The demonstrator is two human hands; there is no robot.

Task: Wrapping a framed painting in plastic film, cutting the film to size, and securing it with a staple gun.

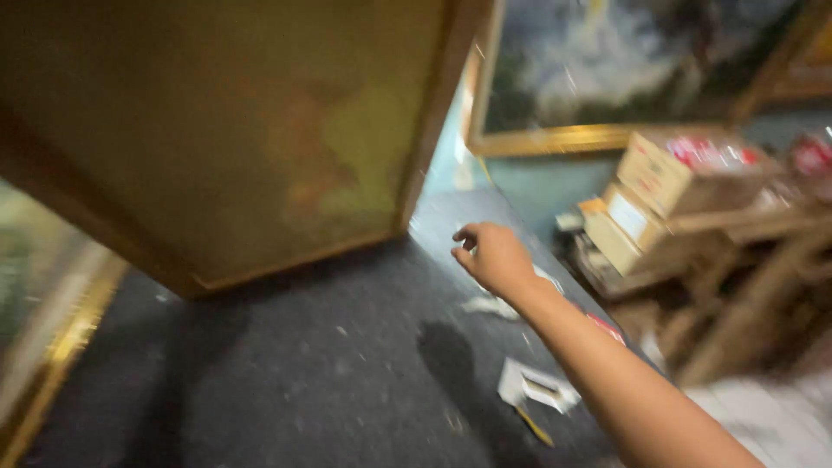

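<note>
While the large gold-framed canvas (217, 139) tilts on edge over the dark grey felt surface (303, 373), the right hand (492, 257) hovers beside it, fingers loosely curled, gripping nothing.

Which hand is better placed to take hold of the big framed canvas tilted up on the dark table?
Right, probably. The right hand is stretched out over the dark table, fingers curled and empty, near the framed canvas's lower corner. The left hand is out of view.
</note>
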